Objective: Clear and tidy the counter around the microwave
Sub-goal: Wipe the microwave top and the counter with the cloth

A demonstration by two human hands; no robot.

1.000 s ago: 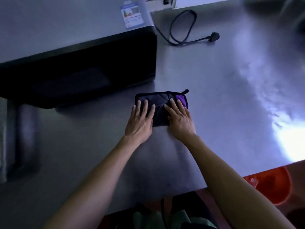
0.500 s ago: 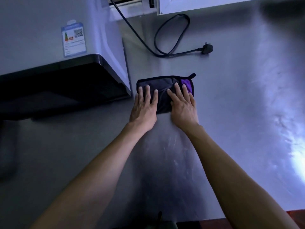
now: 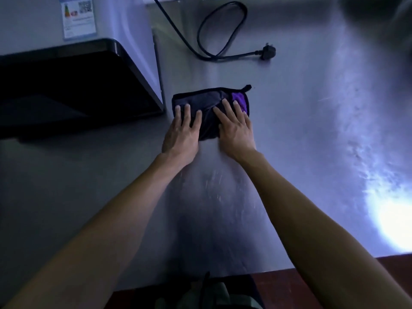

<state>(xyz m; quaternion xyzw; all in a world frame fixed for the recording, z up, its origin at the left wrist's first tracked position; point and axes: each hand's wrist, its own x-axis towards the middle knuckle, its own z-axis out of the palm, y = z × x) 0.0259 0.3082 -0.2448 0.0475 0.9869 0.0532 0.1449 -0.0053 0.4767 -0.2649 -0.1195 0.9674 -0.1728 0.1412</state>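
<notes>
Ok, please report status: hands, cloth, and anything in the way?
Left hand and right hand flat on cloth, fingers straight. Cloth folded on counter, beside microwave. Unplugged cord lies behind.

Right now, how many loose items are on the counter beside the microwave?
2: a folded dark cloth under both hands, right of the microwave, and an unplugged power cord farther back. More may lie outside the view.

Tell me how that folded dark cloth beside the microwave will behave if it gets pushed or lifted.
The cloth probably goes floppy when lifted: it creases under both flat hands, left hand and right hand. It looks light. Pushed, it should slide readily over the smooth counter, though its folds may shift.
</notes>
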